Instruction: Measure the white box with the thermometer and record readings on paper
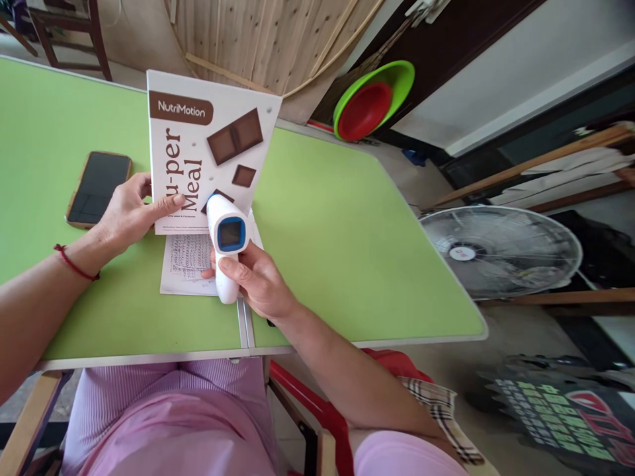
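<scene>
The right hand (258, 281) kept a closed grip around the handle of a white thermometer (225, 244), its blue-framed screen facing up and its nose close to a white box (208, 152). The left hand (129, 213) gripped that box by its lower left edge, thumb across the front, holding it tilted up over a printed paper (186, 264) on the green surface (337, 238). A phone (98, 188) lay just beside the left hand.
</scene>
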Action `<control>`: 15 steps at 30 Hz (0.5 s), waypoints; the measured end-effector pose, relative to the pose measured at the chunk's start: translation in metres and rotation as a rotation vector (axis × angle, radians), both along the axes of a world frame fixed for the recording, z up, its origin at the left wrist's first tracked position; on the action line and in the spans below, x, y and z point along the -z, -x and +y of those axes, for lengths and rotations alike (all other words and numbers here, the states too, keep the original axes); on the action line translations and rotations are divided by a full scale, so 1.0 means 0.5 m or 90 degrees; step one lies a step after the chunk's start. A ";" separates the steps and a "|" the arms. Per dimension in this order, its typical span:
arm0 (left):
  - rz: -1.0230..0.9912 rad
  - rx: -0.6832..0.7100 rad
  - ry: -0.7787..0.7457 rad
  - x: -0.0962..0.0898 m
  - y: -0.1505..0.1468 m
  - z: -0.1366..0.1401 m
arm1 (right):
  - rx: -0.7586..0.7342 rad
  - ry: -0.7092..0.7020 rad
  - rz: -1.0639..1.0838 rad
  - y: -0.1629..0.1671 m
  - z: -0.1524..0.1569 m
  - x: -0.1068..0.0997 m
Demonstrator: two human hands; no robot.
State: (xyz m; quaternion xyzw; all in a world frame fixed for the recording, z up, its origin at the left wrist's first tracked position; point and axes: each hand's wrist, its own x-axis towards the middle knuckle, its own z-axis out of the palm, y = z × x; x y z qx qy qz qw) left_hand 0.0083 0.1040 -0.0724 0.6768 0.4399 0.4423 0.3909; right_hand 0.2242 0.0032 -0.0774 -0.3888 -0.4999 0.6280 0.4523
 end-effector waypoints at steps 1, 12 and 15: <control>-0.007 0.006 0.001 0.000 -0.001 -0.001 | -0.009 -0.008 0.001 -0.001 0.001 0.000; 0.076 -0.070 -0.131 0.014 0.001 0.018 | 0.306 -0.220 -0.462 -0.139 0.031 -0.040; 0.105 -0.076 -0.135 0.030 0.008 0.032 | 0.335 -0.184 -0.683 -0.172 0.050 -0.022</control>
